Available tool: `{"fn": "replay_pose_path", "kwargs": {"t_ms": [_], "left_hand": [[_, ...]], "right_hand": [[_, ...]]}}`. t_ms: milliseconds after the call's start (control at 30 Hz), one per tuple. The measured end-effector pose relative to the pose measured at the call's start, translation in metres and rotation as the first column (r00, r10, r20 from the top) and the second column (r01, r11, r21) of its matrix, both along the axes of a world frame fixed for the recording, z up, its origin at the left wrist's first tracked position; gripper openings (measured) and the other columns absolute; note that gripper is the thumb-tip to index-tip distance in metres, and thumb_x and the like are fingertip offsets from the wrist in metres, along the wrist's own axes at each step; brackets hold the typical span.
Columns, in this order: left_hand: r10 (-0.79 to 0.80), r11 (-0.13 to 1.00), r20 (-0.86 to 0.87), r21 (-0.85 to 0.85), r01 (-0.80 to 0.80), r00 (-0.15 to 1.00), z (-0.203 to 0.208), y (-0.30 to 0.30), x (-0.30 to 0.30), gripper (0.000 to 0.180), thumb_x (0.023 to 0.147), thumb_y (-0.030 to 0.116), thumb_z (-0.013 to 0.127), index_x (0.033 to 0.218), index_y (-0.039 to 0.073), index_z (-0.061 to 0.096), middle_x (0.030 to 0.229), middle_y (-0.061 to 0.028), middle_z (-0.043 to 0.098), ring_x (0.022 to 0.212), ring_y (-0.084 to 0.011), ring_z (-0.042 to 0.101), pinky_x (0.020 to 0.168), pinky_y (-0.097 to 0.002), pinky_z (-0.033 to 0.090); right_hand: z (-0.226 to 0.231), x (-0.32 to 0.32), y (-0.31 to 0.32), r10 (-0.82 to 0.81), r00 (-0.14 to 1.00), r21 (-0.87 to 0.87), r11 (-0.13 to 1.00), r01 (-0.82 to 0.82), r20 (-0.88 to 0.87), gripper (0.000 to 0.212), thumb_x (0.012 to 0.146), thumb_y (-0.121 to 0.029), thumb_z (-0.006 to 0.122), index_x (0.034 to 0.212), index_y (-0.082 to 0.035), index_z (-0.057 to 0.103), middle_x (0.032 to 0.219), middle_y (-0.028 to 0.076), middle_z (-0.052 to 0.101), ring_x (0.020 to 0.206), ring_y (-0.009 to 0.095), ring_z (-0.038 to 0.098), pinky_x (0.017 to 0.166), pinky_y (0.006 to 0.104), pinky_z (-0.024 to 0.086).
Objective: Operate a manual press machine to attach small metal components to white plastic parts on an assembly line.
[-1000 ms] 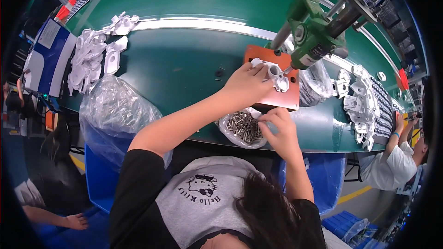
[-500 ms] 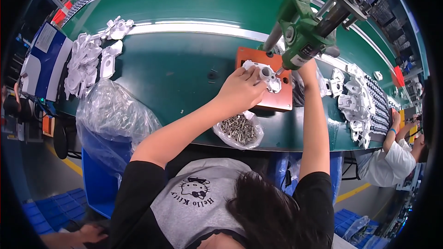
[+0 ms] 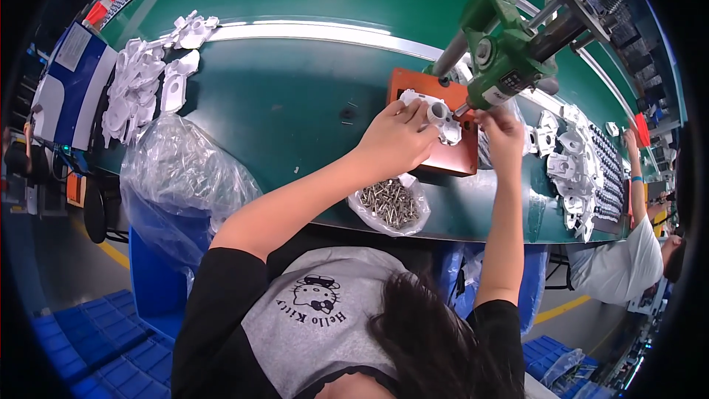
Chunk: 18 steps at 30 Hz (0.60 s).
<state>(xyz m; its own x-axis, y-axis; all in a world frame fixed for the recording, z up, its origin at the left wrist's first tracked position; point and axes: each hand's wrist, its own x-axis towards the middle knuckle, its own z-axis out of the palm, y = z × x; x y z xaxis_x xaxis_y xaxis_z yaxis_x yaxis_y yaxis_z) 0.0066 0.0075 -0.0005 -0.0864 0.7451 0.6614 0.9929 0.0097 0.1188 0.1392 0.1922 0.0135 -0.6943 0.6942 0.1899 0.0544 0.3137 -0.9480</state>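
My left hand (image 3: 397,135) is closed on a white moulded part (image 3: 450,130) with a round collar, holding it against the orange block (image 3: 458,161) of a green bench press (image 3: 509,55). The narrow tip of the press points down just beside the collar. On the right of that tip, my right hand (image 3: 504,131) has its thumb and fingers pinched together; whatever sits between them is too small to make out. Close below the block lies an open plastic bag of metal pins (image 3: 390,203).
White parts are heaped at the left (image 3: 133,92) and the right (image 3: 572,159), the right heap beside rows of dark pieces (image 3: 607,177). A clear plastic bag (image 3: 181,166) hangs over a blue bin (image 3: 156,273). A co-worker (image 3: 628,255) reaches forward at the far right.
My right hand has come from behind the press head to beside its tip, fingers now pinched. My left hand stays on the white part. The co-worker's arm has stretched forward.
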Motion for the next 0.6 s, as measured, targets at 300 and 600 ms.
{"fn": "replay_pose_path", "kwargs": {"t_ms": [300, 600], "left_hand": [[-0.002, 1.000, 0.048, 0.015, 0.001, 0.999, -0.004, -0.001, 0.002, 0.016, 0.074, 0.019, 0.063, 0.082, 0.006, 0.058, 0.102, -0.0190, 0.062, 0.096, -0.0273, 0.061, 0.085, -0.0382, 0.043], [-0.028, 0.999, 0.057, 0.032, 0.027, 0.998, -0.004, 0.000, 0.002, 0.022, 0.070, 0.021, 0.066, 0.082, 0.004, 0.060, 0.101, -0.0248, 0.062, 0.097, -0.0315, 0.061, 0.086, -0.0374, 0.042]], "right_hand": [[0.002, -0.006, -0.042, 0.023, 0.991, 0.789, 0.602, -0.120, 0.133, 0.014, 0.076, -0.012, 0.066, 0.085, -0.002, 0.069, 0.088, 0.009, 0.063, 0.091, 0.027, 0.054, 0.077, 0.0369, 0.041], [0.006, 0.000, -0.047, 0.100, 0.987, 0.484, 0.862, -0.148, 0.124, 0.015, 0.081, -0.005, 0.057, 0.094, 0.001, 0.063, 0.098, 0.011, 0.061, 0.097, 0.024, 0.054, 0.087, 0.0343, 0.041]]}}
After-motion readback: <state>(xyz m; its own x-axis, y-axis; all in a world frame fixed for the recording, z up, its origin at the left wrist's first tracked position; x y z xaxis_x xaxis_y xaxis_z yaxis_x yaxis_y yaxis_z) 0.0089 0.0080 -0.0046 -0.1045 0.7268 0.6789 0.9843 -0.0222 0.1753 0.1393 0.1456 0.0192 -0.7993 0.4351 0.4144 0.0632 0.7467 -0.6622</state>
